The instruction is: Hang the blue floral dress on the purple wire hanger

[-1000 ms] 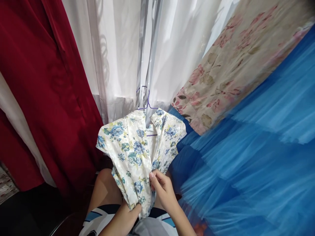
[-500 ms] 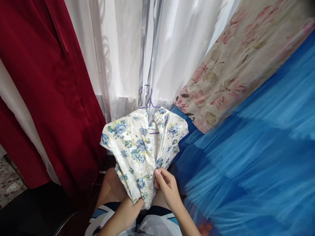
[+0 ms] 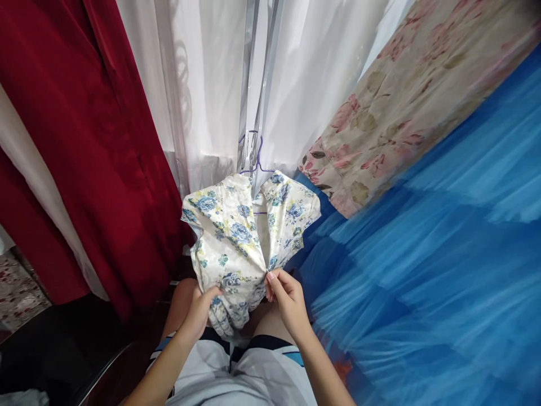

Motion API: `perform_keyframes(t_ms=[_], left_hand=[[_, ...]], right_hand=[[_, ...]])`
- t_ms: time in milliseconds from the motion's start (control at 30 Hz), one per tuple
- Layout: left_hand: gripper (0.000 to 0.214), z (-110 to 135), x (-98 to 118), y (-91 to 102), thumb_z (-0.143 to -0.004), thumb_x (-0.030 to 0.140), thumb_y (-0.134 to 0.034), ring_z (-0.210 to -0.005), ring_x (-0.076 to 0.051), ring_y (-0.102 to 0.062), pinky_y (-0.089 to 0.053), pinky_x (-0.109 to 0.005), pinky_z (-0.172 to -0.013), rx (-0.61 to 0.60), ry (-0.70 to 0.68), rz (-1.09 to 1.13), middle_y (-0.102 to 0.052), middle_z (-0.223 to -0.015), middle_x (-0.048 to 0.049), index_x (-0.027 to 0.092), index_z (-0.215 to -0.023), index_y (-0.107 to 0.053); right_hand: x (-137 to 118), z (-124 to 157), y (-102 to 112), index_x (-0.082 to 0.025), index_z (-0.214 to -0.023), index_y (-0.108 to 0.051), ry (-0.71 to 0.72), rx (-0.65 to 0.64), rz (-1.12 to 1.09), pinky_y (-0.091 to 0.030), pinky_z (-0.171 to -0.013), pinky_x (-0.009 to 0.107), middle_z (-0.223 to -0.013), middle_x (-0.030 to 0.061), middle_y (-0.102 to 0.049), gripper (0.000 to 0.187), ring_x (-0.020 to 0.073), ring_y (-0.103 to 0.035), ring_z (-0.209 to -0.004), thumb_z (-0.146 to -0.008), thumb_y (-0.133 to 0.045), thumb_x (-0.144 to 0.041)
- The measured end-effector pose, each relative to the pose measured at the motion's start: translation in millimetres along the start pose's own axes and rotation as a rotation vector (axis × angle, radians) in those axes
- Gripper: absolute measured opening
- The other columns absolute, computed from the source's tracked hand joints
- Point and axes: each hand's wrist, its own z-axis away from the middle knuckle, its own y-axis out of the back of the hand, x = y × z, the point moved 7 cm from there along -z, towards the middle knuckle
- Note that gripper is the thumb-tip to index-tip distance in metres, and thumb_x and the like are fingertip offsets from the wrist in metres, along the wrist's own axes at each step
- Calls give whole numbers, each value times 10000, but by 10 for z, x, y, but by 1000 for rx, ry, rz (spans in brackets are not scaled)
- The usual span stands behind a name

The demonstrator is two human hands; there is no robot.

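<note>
A white short-sleeved blouse (image 3: 236, 251) with blue flowers hangs on a purple wire hanger (image 3: 258, 148) in front of me. Its front gapes in a V from the collar down to my right hand. There my right hand (image 3: 288, 296) pinches the front edge between thumb and fingers. At the blouse's lower left side, my left hand (image 3: 198, 310) is closed on the cloth, thumb on top and the other fingers hidden behind it. Below the hands the hem bunches in folds over my lap.
White curtains (image 3: 211, 84) hang behind the hanger. A dark red cloth (image 3: 101, 158) hangs at the left, above a black rounded surface (image 3: 54, 349). On the right are a beige floral cloth (image 3: 359, 129) and a layered blue tulle skirt (image 3: 422, 282).
My left hand has moved up and left from the hem to the blouse's side. My right hand keeps its pinch, slightly higher in view. The front opening looks wider.
</note>
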Motion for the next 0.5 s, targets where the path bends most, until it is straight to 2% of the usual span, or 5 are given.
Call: perform_keyframes(t_ms=[133,200,267,367,500], left_hand=[[448,-37,304,313,-766,235,-624,-1216,-275,-544,-422,-419,-1041,378,-367,-83,-572,-1276,-118,192,-1198,-513],[463,98,537,213,-794,231,-644,-1290,-260,-466,-372,-398,-1083,422,-626,-231,-481,-1363,-117,219,-1224,-472],[399,142,622,-122,-837,215,-621,-1232,-240,-507,-395,-371,-1052,161,-683,-350,-523,-1297,-111,217,-1212,-485],[120,145,527,-617,-898,187,-511,-952,-190,-615,-475,-298,-878,-281,-518,-424,-638,-971,-54,182,-1006,-565],[119,96,546,-768,-933,203,-461,-775,-159,-595,-460,-253,-737,-358,-481,-462,-611,-794,-18,174,-843,-533]], right_hand=[[14,-80,-91,-200,-701,-583,-49,-16,-79,-295,-495,272,-514,-24,-495,367,128,-405,-474,-906,-564,-504],[59,-104,-208,-197,-684,-583,-130,-61,-147,-259,-469,264,-492,-27,-502,351,118,-390,-437,-890,-569,-480],[98,-112,-346,-191,-670,-589,-202,-117,-203,-227,-456,258,-482,-27,-510,322,109,-384,-419,-867,-578,-445],[87,-125,-490,-181,-653,-606,-207,-162,-229,-211,-464,253,-454,-37,-490,303,96,-362,-413,-845,-588,-414],[36,-182,-547,-172,-647,-631,-226,-204,-195,-184,-454,258,-407,-42,-469,324,88,-315,-384,-837,-593,-432]])
